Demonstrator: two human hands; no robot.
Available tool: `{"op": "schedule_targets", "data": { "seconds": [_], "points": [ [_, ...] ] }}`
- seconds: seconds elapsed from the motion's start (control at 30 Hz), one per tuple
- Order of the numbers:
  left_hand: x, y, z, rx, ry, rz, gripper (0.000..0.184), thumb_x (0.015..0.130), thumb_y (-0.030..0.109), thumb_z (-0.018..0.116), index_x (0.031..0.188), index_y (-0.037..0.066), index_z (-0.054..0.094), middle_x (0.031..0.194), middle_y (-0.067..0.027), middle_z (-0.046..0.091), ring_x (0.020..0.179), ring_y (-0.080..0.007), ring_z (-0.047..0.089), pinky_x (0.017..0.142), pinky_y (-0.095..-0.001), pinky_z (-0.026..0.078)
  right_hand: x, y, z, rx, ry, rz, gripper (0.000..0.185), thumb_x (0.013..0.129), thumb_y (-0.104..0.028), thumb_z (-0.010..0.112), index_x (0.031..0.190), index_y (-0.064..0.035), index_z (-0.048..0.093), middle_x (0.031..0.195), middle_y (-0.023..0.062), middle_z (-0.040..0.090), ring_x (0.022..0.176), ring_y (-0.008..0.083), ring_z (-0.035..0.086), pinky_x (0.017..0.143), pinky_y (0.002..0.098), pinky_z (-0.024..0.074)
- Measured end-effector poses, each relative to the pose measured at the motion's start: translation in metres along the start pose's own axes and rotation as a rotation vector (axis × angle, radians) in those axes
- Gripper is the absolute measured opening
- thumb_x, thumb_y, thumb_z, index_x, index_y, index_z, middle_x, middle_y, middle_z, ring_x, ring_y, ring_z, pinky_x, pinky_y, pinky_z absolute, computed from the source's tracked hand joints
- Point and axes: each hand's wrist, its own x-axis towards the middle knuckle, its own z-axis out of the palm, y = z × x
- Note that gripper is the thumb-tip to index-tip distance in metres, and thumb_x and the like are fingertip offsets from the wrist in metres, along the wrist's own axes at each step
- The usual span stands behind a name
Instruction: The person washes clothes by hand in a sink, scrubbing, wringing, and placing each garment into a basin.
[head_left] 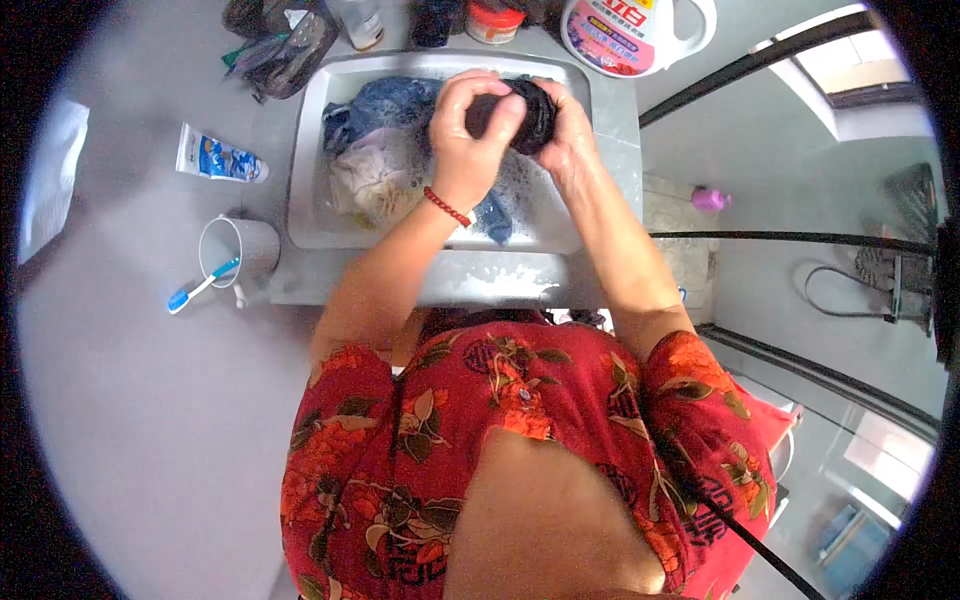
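Observation:
Both my hands close around a bunched dark cloth (532, 118) over the white sink (307, 150); its exact kind of garment cannot be made out. My left hand (475, 118) grips it from the left, thumb across the front. On the right side, my right hand (568, 130) wraps its edge. Below lie wet clothes in sudsy water: a blue denim-like piece (385, 105) and a pale cloth (372, 172). The end of a blue piece (493, 218) pokes out under my left wrist, which wears a red bead bracelet.
Behind the sink stand a detergent bottle (615, 35), an orange-lidded jar (494, 22) and a dark plastic bag (290, 45). A toothpaste tube (222, 157) and a cup (245, 245) with a toothbrush (203, 285) are at left. Foam (500, 280) lies on the front edge. Dark-framed glass is at right.

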Motion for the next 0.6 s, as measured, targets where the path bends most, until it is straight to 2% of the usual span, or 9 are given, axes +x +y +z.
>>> {"op": "schedule_targets", "data": {
  "seconds": [0.07, 0.13, 0.2, 0.27, 0.33, 0.4, 0.47, 0.53, 0.6],
  "points": [
    [-0.007, -0.006, 0.004, -0.451, 0.208, -0.367, 0.013, 0.079, 0.014, 0.061, 0.084, 0.003, 0.056, 0.090, -0.0078, 0.058, 0.087, -0.0179, 0.054, 0.080, -0.0306, 0.043, -0.004, -0.007, 0.010, -0.054, 0.040, -0.121, 0.022, 0.074, -0.019, 0.060, 0.084, 0.0003, 0.059, 0.075, 0.0100, 0.062, 0.062, 0.0226, 0.060, 0.060, 0.0316, 0.0493],
    [-0.005, 0.004, -0.002, -0.677, 0.307, -0.561, 0.019, 0.086, 0.022, 0.053, 0.081, 0.004, 0.053, 0.086, -0.0055, 0.056, 0.084, -0.0169, 0.053, 0.079, -0.0313, 0.043, -0.015, -0.013, 0.025, -0.600, 0.052, -0.580, 0.019, 0.070, -0.017, 0.062, 0.074, 0.0019, 0.062, 0.072, 0.0092, 0.062, 0.061, 0.0210, 0.060, 0.060, 0.0326, 0.0475],
    [-0.003, 0.000, -0.005, -1.068, 0.467, -0.781, 0.025, 0.090, 0.027, 0.047, 0.073, 0.009, 0.050, 0.082, -0.0054, 0.053, 0.079, -0.0192, 0.052, 0.080, -0.0328, 0.041, -0.023, -0.014, 0.041, -1.069, 0.093, -0.915, 0.023, 0.061, -0.021, 0.063, 0.068, 0.0011, 0.063, 0.070, 0.0170, 0.060, 0.064, 0.0282, 0.058, 0.059, 0.0352, 0.0459],
    [-0.005, -0.016, -0.011, -1.148, 0.456, -0.881, 0.026, 0.090, 0.028, 0.047, 0.072, 0.010, 0.048, 0.078, -0.0036, 0.052, 0.077, -0.0175, 0.051, 0.075, -0.0327, 0.042, -0.035, -0.014, 0.058, -1.284, -0.001, -1.224, 0.024, 0.059, -0.022, 0.062, 0.067, 0.0001, 0.061, 0.070, 0.0191, 0.057, 0.067, 0.0331, 0.056, 0.059, 0.0384, 0.0456],
    [-0.003, -0.024, -0.017, -1.157, 0.451, -1.057, 0.025, 0.091, 0.028, 0.044, 0.070, 0.013, 0.046, 0.071, -0.0013, 0.049, 0.072, -0.0158, 0.049, 0.070, -0.0327, 0.043, -0.045, -0.007, 0.070, -1.455, -0.062, -1.318, 0.020, 0.059, -0.022, 0.061, 0.063, -0.0026, 0.058, 0.068, 0.0153, 0.053, 0.065, 0.0339, 0.055, 0.057, 0.0418, 0.0456],
    [0.003, -0.018, -0.021, -1.164, 0.404, -1.197, 0.024, 0.091, 0.025, 0.044, 0.071, 0.012, 0.048, 0.070, -0.0010, 0.050, 0.070, -0.0153, 0.050, 0.071, -0.0326, 0.043, -0.052, 0.001, 0.076, -1.595, -0.100, -1.351, 0.016, 0.061, -0.018, 0.060, 0.062, -0.0030, 0.056, 0.067, 0.0132, 0.054, 0.063, 0.0304, 0.054, 0.056, 0.0389, 0.0457],
    [-0.004, -0.039, -0.026, -1.239, 0.282, -1.234, 0.020, 0.090, 0.022, 0.044, 0.076, 0.011, 0.052, 0.074, -0.0022, 0.054, 0.072, -0.0169, 0.053, 0.069, -0.0354, 0.045, -0.058, 0.008, 0.083, -1.690, -0.110, -1.385, 0.014, 0.060, -0.018, 0.060, 0.059, -0.0052, 0.054, 0.066, 0.0112, 0.052, 0.061, 0.0287, 0.054, 0.052, 0.0392, 0.0455],
    [0.003, -0.004, -0.035, -1.180, 0.130, -1.226, 0.020, 0.090, 0.022, 0.043, 0.084, 0.007, 0.055, 0.084, -0.0040, 0.059, 0.082, -0.0177, 0.056, 0.074, -0.0378, 0.046, -0.057, 0.016, 0.084, -1.728, -0.239, -1.509, 0.012, 0.058, -0.018, 0.059, 0.059, -0.0069, 0.054, 0.064, 0.0098, 0.049, 0.058, 0.0279, 0.052, 0.049, 0.0386, 0.0440],
    [-0.011, -0.035, -0.037, -1.177, -0.007, -1.242, 0.021, 0.090, 0.023, 0.044, 0.086, 0.006, 0.056, 0.085, -0.0042, 0.060, 0.083, -0.0172, 0.057, 0.076, -0.0372, 0.046, -0.061, 0.021, 0.085, -1.802, -0.280, -1.549, 0.013, 0.056, -0.018, 0.061, 0.060, -0.0078, 0.054, 0.063, 0.0074, 0.047, 0.056, 0.0255, 0.051, 0.046, 0.0368, 0.0420]
  ]
}}
